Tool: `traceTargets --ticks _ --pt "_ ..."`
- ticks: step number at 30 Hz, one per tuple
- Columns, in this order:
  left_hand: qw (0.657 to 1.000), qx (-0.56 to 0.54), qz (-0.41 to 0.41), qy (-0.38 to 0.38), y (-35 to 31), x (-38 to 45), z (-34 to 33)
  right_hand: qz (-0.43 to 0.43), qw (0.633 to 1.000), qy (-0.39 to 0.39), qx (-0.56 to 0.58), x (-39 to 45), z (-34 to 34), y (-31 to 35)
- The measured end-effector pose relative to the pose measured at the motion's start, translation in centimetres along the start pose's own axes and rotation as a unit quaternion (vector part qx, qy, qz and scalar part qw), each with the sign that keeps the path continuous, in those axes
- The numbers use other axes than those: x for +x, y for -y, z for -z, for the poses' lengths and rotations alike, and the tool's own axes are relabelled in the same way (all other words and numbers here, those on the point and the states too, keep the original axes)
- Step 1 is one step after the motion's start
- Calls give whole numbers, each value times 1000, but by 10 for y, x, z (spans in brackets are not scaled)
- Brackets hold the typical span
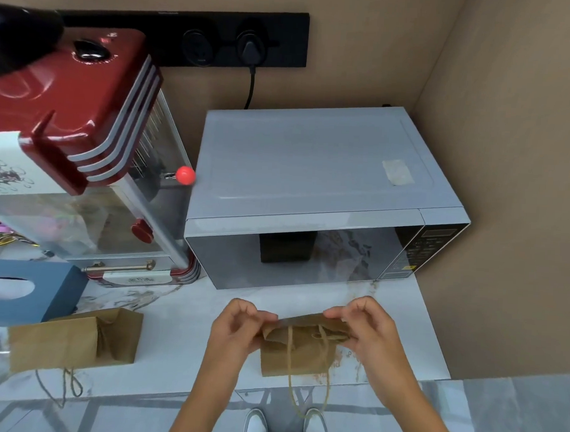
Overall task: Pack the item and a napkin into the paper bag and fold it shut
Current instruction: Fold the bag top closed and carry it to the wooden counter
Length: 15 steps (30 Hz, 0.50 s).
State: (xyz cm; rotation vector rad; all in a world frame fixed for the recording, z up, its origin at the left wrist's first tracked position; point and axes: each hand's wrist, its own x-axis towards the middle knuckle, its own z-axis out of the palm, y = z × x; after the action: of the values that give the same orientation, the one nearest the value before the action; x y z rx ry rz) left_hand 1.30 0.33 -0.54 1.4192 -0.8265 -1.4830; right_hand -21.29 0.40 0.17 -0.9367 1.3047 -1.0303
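Brown paper bag [299,350] standing near the front edge of the marble table [180,342], its top held at either end by the left hand [236,328] and right hand [367,330], each pinched shut on the folded-over rim. A clean close probably calls for pressing the crease flat along its whole width while keeping the twine handles [306,380] clear. The bag's contents are hidden; a second bag [72,340] lies on its side to the left, its inside not visible, near a blue tissue box [29,293].

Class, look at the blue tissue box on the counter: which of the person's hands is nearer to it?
Left. The left hand grips the left end of the paper bag top, on the side toward the tissue box. The right hand grips the right end, farther away.
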Motion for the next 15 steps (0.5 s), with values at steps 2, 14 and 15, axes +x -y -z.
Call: traceTargets --ticks 2,14,15 --pt "999 47 6 -10 -3 -2 -8 -1 999 9 -45 0 -4 -1" --pt "943 322 -83 -6 15 -6 -15 11 986 -26 -166 -6 -16 -34" --pt "938 333 -93 -15 19 -6 -14 17 984 -34 -172 -7 -16 -37"
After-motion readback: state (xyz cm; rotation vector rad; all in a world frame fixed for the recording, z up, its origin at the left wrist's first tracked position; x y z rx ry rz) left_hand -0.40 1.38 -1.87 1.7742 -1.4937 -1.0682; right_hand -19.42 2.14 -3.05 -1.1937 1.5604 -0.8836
